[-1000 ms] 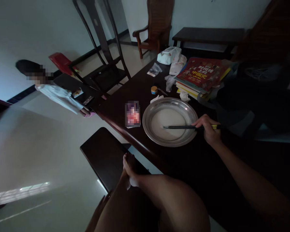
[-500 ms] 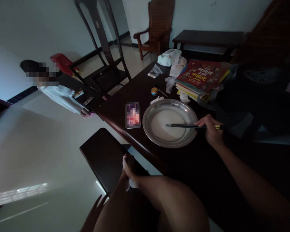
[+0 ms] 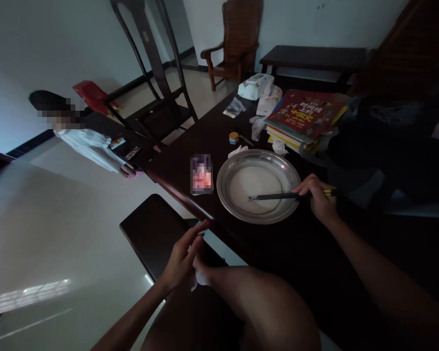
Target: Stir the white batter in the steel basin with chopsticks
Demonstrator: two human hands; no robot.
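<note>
My right hand [image 3: 320, 197] grips a pair of dark chopsticks [image 3: 278, 196] with gold-coloured ends. Their tips rest over a whitish content [image 3: 258, 183], liquid or batter, in a wide metal basin [image 3: 225, 207] on the dark table. Stretched out with its fingers apart, my left hand [image 3: 186, 256] is in the air in front of my foot, short of the table edge, and holds nothing. A phone-sized thing with a blurred picture [image 3: 202, 175] lies just left of the basin.
Behind the basin are a small gold-lidded jar [image 3: 233, 138], crumpled tissue [image 3: 280, 147], plastic bags [image 3: 256, 87] and a stack of books [image 3: 303, 114]. A dark bench [image 3: 149, 234] stands below the table edge. At the left, a person in a white top [image 3: 91, 148] is beside another bench.
My left hand has risen from low beside my leg, moving up and right toward the table edge. The chopstick tips have shifted slightly nearer to me within the basin.
</note>
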